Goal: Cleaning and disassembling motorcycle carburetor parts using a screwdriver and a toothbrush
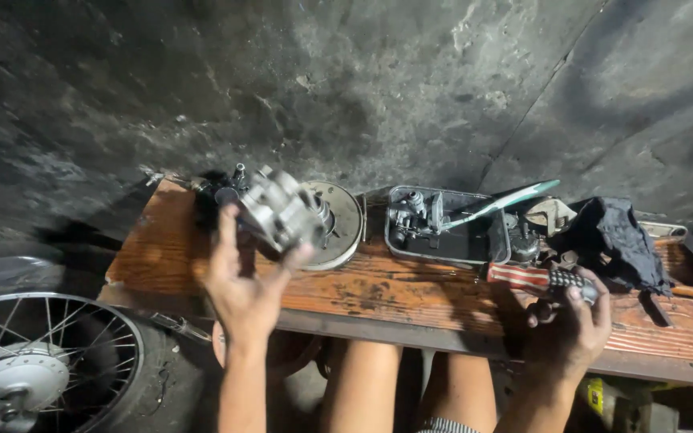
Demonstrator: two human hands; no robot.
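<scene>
My left hand (242, 281) is raised over a worn wooden bench (411, 301) and grips a grey metal engine part (282, 210), a carburettor-like casting. My right hand (575, 325) rests at the bench's front right and holds a screwdriver (543, 280) by its red-and-white striped handle with a black ribbed end. The screwdriver's shaft is hidden. Behind the casting lies a round metal disc (345, 224), flat on the bench.
A dark metal tray (475, 240) holds small parts and a green-white toothbrush (507, 200). A black rag (615, 236) lies at the right with more tools. A spoked wheel (42, 361) stands at lower left. A stained concrete wall (346, 80) rises behind. My bare knees (362, 385) show below.
</scene>
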